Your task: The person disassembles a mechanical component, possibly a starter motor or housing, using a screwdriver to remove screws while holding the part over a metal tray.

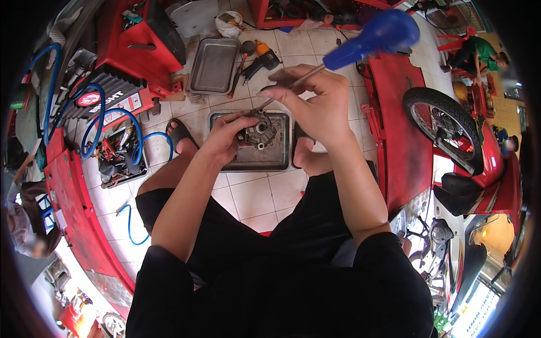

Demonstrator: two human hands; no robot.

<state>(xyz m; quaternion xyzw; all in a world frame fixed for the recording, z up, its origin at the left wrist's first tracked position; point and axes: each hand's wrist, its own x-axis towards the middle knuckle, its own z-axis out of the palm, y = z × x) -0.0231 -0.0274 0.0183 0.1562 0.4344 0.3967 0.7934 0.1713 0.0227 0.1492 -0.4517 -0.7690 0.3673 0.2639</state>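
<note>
My left hand (226,135) is closed around the left side of a round grey metal engine part (262,131), with a hole at its centre. The part is held over a metal tray (265,161) on the floor between my feet. In my right hand (321,101) the thin shaft of a screwdriver (375,38) is pinched between the fingers. Its big blue handle points up to the far right, and its shaft slants down to the upper edge of the part. Whether the tip touches the part, I cannot tell.
Beyond the tray lie another metal tray (214,65) and a power drill (262,62). To the left, a tool bin (121,160) and a coiled blue hose (104,121) sit by red cabinets. A red lift platform (403,129) and a motorcycle wheel (445,129) stand right. Other people are at both sides.
</note>
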